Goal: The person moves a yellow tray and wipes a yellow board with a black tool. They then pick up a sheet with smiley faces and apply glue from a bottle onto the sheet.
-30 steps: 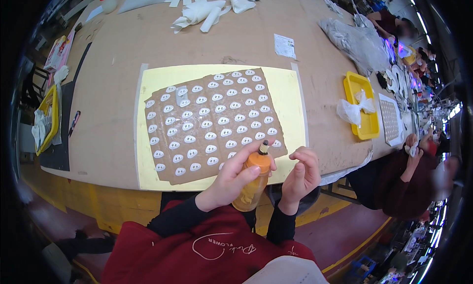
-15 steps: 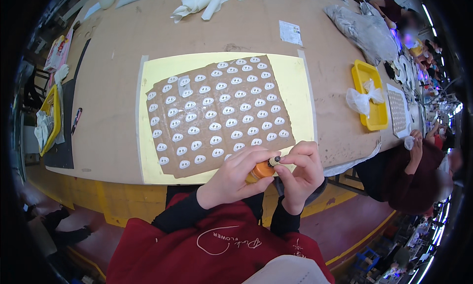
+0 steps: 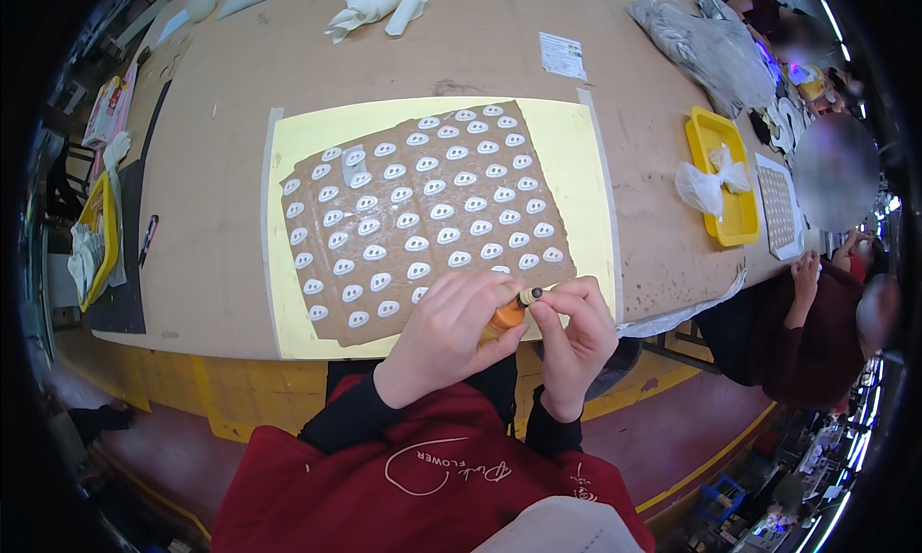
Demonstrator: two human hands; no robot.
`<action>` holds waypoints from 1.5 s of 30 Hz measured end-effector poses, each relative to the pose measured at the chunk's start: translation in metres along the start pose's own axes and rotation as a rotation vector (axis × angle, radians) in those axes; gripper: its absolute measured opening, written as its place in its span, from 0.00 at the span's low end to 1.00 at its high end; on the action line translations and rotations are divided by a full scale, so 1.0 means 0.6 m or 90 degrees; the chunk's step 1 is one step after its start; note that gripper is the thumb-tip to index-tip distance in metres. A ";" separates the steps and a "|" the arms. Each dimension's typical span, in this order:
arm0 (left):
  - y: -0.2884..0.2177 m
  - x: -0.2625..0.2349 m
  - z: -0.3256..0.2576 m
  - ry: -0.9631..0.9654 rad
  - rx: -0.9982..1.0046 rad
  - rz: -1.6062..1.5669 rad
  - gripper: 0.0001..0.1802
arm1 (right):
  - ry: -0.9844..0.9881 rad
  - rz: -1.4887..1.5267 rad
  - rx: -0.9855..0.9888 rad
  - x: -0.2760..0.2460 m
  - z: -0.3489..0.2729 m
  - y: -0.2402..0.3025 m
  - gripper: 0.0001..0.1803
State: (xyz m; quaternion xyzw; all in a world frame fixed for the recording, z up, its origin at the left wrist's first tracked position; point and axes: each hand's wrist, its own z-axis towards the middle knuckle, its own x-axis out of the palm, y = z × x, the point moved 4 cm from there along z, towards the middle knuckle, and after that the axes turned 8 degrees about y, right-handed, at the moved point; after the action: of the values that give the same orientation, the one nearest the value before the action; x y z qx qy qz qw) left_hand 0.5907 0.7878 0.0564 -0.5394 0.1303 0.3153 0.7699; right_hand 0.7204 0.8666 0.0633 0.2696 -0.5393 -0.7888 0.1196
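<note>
My left hand [image 3: 444, 324] is wrapped round a small orange-topped bottle [image 3: 507, 316] with a cream, dark-tipped nozzle [image 3: 530, 297]. The fingers cover most of its body. Close against the nozzle tip, my right hand [image 3: 579, 334] has its thumb and fingers pinched together; anything between them is too small to make out. Both hands are over the near edge of a brown sheet [image 3: 384, 251], which carries rows of white oval pieces, each with two dark spots. Beneath this sheet is a pale yellow board [image 3: 594, 236], taped down at its sides.
A yellow tray [image 3: 737, 228] with a white plastic bag [image 3: 706, 190] stands on the right. Beyond it lies a grey plastic bag [image 3: 696, 54]. A pen [image 3: 148, 239] and yellow basket [image 3: 109, 236] are at the left. Another person [image 3: 812, 327] works at the right.
Both hands and the bottle have shifted slightly left, and the nozzle points a little more to the right. On the brown sheet, the pale strip near the upper left looks less bright.
</note>
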 end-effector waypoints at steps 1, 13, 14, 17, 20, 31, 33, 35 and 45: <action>0.001 0.001 0.000 -0.001 -0.022 -0.053 0.20 | 0.001 -0.012 0.001 0.000 0.001 -0.001 0.11; 0.003 0.024 -0.014 0.113 -0.236 -0.265 0.16 | -0.021 -0.090 -0.011 -0.013 -0.013 -0.015 0.10; -0.001 0.028 -0.011 0.121 -0.223 -0.259 0.15 | -0.013 -0.062 0.010 -0.018 -0.017 -0.021 0.10; -0.012 0.034 -0.004 0.154 -0.181 -0.228 0.14 | 0.033 0.005 0.067 -0.031 -0.019 -0.028 0.10; -0.016 0.040 -0.004 0.187 -0.131 -0.180 0.13 | 0.108 0.147 0.156 -0.032 -0.020 -0.040 0.08; -0.008 0.047 -0.009 0.187 -0.025 -0.250 0.23 | 0.107 0.308 0.151 -0.033 -0.051 -0.039 0.07; -0.008 0.066 -0.023 0.188 -0.120 -0.342 0.27 | 0.097 0.306 0.136 -0.031 -0.047 -0.028 0.07; -0.010 0.070 -0.030 0.215 -0.160 -0.384 0.29 | 0.114 0.268 0.121 -0.032 -0.043 -0.013 0.06; -0.031 0.056 -0.052 0.405 -0.320 -0.819 0.32 | 0.350 0.133 -0.104 -0.053 -0.027 0.014 0.06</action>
State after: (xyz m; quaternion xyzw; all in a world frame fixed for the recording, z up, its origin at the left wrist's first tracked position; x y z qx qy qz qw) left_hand 0.6325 0.7668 0.0401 -0.7329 -0.0701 -0.3464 0.5813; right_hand 0.7548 0.8659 0.0757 0.4056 -0.4464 -0.7102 0.3630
